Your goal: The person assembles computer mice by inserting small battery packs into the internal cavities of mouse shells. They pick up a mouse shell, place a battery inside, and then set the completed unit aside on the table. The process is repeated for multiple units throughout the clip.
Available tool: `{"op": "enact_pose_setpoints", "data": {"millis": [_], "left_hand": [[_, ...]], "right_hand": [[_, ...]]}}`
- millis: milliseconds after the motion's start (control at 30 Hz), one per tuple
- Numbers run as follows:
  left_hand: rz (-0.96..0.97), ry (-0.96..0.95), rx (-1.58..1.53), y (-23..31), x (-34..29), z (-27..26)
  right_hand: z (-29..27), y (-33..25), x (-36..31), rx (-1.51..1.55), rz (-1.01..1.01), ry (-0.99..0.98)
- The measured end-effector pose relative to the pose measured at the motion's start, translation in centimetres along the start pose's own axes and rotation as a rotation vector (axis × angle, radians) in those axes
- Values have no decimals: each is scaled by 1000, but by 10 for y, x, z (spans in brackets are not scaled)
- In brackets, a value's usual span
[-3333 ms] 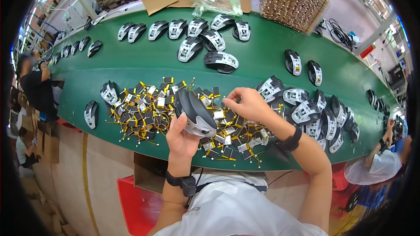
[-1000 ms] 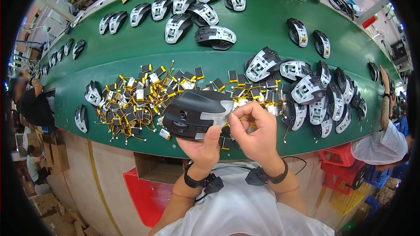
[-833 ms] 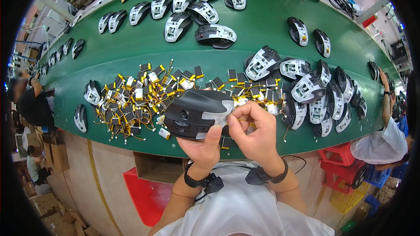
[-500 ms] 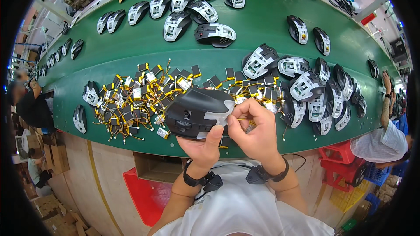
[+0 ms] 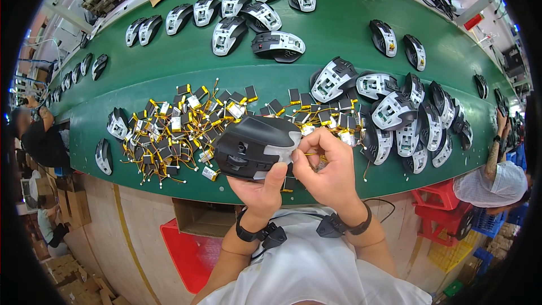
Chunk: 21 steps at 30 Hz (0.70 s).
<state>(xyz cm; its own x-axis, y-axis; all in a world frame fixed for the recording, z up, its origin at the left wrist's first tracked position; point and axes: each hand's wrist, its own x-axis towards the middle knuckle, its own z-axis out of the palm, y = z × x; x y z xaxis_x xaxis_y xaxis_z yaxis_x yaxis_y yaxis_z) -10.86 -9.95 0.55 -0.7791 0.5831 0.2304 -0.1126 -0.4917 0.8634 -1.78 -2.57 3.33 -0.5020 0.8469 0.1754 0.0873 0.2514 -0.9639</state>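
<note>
A black computer mouse (image 5: pixel 257 135) with a light grey side panel is tilted above the green table, gripped from below by my left hand (image 5: pixel 257 193), whose thumb presses its near side. Against the grey end of that mouse, my right hand (image 5: pixel 332 174) pinches thumb and forefinger together. Whatever is between those fingertips is too small or hidden to make out. Behind and around the mouse lies a heap of small battery packs (image 5: pixel 176 123) with thin wires and white plugs. To the right sits a cluster of open mouse shells (image 5: pixel 395 112), black with silver-grey frames.
More mouse shells (image 5: pixel 229 35) stand in rows on the far part of the green table (image 5: pixel 333 28). Below its near edge are an open cardboard box (image 5: pixel 203 220) and a red bin (image 5: pixel 183 254). Other people work at the left and right (image 5: pixel 490 183).
My hands and the mouse stay almost in place. At the far right, a co-worker's hand has shifted slightly, with a mouse now beside it. The person at the left has moved an arm.
</note>
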Motion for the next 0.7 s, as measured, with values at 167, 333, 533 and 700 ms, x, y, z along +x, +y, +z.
{"op": "enact_pose_setpoints", "data": {"millis": [167, 333, 533, 700], "left_hand": [[72, -71, 26, -2, -3, -7], [10, 9, 19, 2, 3, -3], [-63, -11, -16, 3, 0, -8], [-49, -18, -13, 5, 1, -5]], "right_hand": [[-6, -4, 3, -3, 26, -55], [-1, 10, 0, 209, 104, 59], [-12, 16, -9, 417, 260, -166], [-7, 9, -10, 519, 294, -128]]}}
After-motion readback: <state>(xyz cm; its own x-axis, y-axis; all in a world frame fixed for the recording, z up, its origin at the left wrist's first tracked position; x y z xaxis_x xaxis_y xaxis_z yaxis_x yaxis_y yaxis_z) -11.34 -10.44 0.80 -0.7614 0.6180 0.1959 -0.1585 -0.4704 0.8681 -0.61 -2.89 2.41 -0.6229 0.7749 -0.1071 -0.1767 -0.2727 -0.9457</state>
